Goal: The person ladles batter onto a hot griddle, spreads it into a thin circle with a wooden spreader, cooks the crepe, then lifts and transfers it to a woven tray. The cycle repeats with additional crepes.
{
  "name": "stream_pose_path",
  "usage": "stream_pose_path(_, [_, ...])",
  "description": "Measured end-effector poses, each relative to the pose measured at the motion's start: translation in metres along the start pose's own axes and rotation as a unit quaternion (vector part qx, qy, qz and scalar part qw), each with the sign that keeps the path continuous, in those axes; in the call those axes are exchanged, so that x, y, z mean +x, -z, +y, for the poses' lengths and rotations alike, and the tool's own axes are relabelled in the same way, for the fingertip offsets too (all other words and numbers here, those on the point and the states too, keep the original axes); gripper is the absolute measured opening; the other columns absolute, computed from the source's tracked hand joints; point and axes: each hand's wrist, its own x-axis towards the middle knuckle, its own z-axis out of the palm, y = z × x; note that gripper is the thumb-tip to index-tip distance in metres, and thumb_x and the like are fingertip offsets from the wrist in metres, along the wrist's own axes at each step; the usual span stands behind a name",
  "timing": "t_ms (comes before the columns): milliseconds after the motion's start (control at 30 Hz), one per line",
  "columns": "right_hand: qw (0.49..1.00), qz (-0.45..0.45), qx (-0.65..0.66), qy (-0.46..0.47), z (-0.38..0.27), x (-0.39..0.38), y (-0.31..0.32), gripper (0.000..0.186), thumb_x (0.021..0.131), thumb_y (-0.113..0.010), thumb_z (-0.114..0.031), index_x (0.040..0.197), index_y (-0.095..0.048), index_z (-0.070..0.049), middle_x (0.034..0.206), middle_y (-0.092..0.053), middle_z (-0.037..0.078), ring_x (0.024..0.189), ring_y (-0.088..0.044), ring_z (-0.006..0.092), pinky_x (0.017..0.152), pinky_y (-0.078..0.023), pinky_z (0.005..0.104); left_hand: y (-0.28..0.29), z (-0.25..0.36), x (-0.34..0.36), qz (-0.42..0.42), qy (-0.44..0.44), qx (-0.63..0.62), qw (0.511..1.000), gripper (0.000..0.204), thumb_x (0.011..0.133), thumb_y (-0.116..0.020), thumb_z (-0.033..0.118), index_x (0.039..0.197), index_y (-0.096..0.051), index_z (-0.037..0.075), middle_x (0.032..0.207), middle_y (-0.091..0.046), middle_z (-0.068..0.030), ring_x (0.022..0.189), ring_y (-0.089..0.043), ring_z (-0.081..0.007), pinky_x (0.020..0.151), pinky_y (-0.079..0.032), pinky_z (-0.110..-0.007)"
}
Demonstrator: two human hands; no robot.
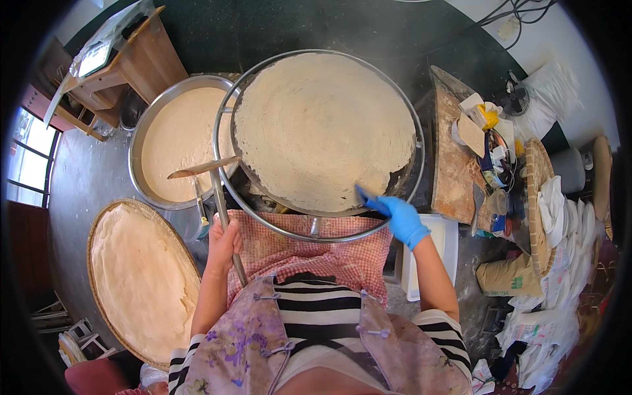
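Note:
A large round griddle [322, 131] carries a thin, pale layer of batter, and a metal ring [316, 227] runs around it. My bare left hand [225, 240] is closed around the long handle of a wooden spreader [204, 168], whose blade lies over the gap between griddle and basin. My right hand [407, 220], in a blue glove, is closed on what looks like a blue scraper [370, 199]. Its tip touches the layer's near right edge, where dark griddle surface shows. To the left stands a wide metal basin [135, 155] of batter [174, 141].
A woven tray [99, 289] of thin pale sheets [141, 270] lies at near left. A checked cloth [309, 260] hangs before me. A white bin [447, 253] stands near my right forearm. Rightward are a cluttered wooden table [454, 174] and plastic sacks [559, 289].

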Motion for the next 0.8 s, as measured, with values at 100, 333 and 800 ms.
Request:
stream_pose_path(100, [0.999,-0.039,-0.016,0.025,-0.014,-0.008,-0.004,0.045,0.072,-0.047,0.011,0.114,-0.054,-0.002,0.108,-0.059,0.019,0.103,-0.057,0.0321,0.088,-0.045,0.0372,0.0,-0.001,0.002,-0.002,0.004,-0.006,1.0,0.011,0.091,-0.051,0.015,0.082,-0.046,0.011,0.05,-0.036,0.0035,0.036,-0.034,-0.0063,0.034,-0.029,-0.02])
stream_pose_path(333, [0.989,0.126,-0.048,-0.053,0.002,0.07,0.006,0.04,0.074,-0.044,0.01,0.112,-0.054,0.0,0.108,-0.057,0.022,0.1,-0.056,0.0355,0.085,-0.045,0.0385,0.006,-0.001,0.002,-0.022,-0.021,0.012,0.999,0.024,0.092,-0.05,0.019,0.072,-0.039,0.014,0.047,-0.036,0.0042,0.034,-0.035,-0.0057,0.033,-0.03,-0.019])
stream_pose_path(800, [0.989,0.054,-0.044,0.132,-0.057,0.092,-0.019,0.038,0.077,-0.047,0.002,0.113,-0.055,-0.006,0.108,-0.058,0.017,0.099,-0.056,0.0345,0.085,-0.045,0.0391,0.018,0.001,-0.008,0.0,-0.032,-0.037,0.999,0.007,0.09,-0.052,0.012,0.088,-0.046,0.011,0.057,-0.04,0.0049,0.037,-0.034,-0.0042,0.034,-0.029,-0.019])
